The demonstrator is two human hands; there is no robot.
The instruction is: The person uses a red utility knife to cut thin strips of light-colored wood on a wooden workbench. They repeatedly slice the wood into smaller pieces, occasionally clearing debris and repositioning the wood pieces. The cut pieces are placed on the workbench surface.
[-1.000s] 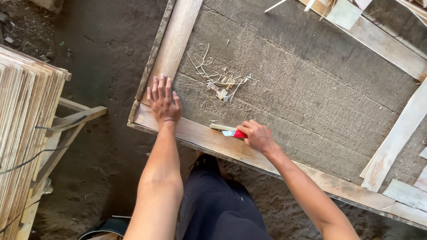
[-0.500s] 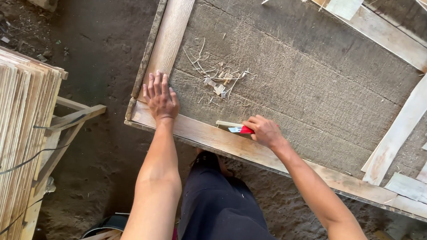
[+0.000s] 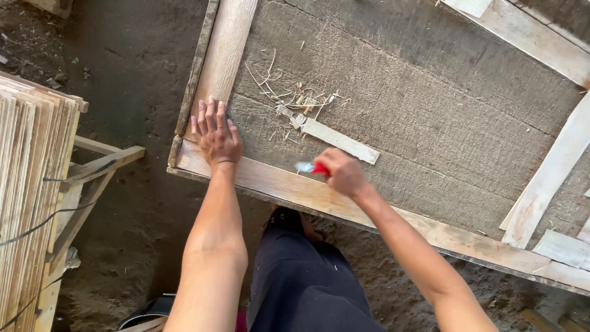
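Two bare hands work at the near left corner of a wooden frame [image 3: 270,184] laid over coarse grey cloth [image 3: 430,104]. The left hand [image 3: 215,138] lies flat and spread, fingers wide and pointing away from the body, palm pressing down where the frame's near rail meets its left rail [image 3: 227,55]; it holds nothing. The right hand [image 3: 341,172] is closed in a fist around a small cutter with a red body [image 3: 313,168], whose pale tip pokes out toward the left hand, just above the near rail's inner edge. Immediately beyond the right knuckles lies a thin pale wood strip [image 3: 338,140], its long axis running from upper left to lower right across the cloth; its near end is touching or almost touching the right hand, so that hand is clearly the closer of the two, while the left hand sits apart on the corner. At the strip's far end a scatter of curled shavings [image 3: 295,101] rests on the cloth. More pale slats [image 3: 541,184] lean across the frame on the right side, and a stack of thin boards [image 3: 31,184] stands on the dirt floor to the left.
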